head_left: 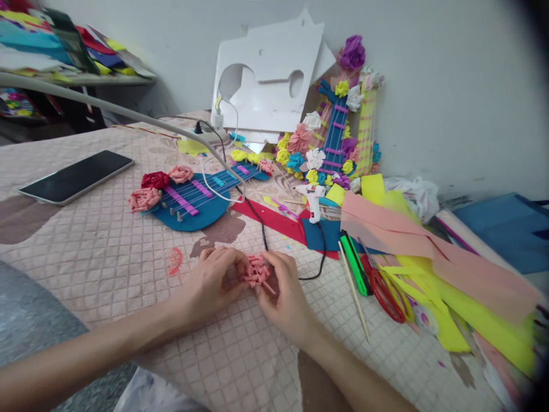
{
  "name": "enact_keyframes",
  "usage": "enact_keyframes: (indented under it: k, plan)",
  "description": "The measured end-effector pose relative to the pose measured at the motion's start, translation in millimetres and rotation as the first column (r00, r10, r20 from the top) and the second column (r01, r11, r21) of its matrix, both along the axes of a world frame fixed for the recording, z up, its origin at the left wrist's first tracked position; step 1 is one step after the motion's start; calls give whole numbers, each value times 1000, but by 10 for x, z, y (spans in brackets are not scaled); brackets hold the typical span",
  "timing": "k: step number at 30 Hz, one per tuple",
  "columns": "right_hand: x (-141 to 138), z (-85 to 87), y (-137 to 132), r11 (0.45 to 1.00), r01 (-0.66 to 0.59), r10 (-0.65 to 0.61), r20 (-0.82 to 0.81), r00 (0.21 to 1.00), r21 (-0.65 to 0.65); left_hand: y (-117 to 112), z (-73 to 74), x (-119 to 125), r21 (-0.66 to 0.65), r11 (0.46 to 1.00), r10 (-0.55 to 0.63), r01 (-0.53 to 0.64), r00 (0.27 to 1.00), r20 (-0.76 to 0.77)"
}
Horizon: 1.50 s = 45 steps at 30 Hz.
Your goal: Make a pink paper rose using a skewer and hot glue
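Between my two hands is a pink paper flower [256, 271] with twisted, layered petals. My left hand [217, 274] pinches its left side between thumb and fingers. From the other side, my right hand [283, 292] grips the flower's right edge, where a short pink strip sticks out. Just beyond my hands lies a blue paper guitar [193, 214] with purple bars and thin strings. Red and pink paper flowers [155, 179] sit along its left end. A white glue gun [314, 201] stands to the right of the guitar, its black cord trailing back toward my right hand.
A green cutter [357, 266], a wooden stick [354, 292] and red-yellow scissors [388, 292] lie to the right, beside pink and yellow paper sheets [446, 263]. At left rests a phone [79, 176]. Flowered guitars [337, 134] and white board [270, 68] lean on the wall; a white cable [141, 117] crosses the upper left.
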State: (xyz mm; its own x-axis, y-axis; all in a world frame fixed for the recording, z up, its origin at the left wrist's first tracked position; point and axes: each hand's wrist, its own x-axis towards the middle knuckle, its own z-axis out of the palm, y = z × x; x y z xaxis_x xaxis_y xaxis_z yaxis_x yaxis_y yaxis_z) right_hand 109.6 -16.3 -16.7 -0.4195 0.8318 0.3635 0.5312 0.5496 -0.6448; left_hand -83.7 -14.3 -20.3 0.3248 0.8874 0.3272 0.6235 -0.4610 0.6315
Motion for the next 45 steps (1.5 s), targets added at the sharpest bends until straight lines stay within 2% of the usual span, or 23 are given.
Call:
enact_keyframes:
  k: [6,11,15,19,30,37,45]
  plan:
    - [-8,0,-3,1000,10,-10,-9,1000,-14,-11,30,12,-24,1000,5,-4,1000,30]
    - [-7,-2,-1,1000,18,-18,-18,1000,1,14,36,22,19,1000,4,-6,993,117]
    - [-7,-11,0,1000,15,-15,-31,999,-3,40,-7,12,12,999,-47,46,996,72]
    - [-7,-16,-1,1000,21,-20,-32,999,1,57,-17,8,13,999,-42,41,999,15]
    - [7,-11,-2,1000,-14,14,-31,999,18,71,-22,4,-26,998,-57,57,998,7]
    - [19,-9,4,1000,-29,30,-10,1000,11,62,51,23,-33,996,-82,83,997,8]
    - [77,63,3,999,-3,3,-8,1000,46,125,175,95,58,992,-108,108,994,1]
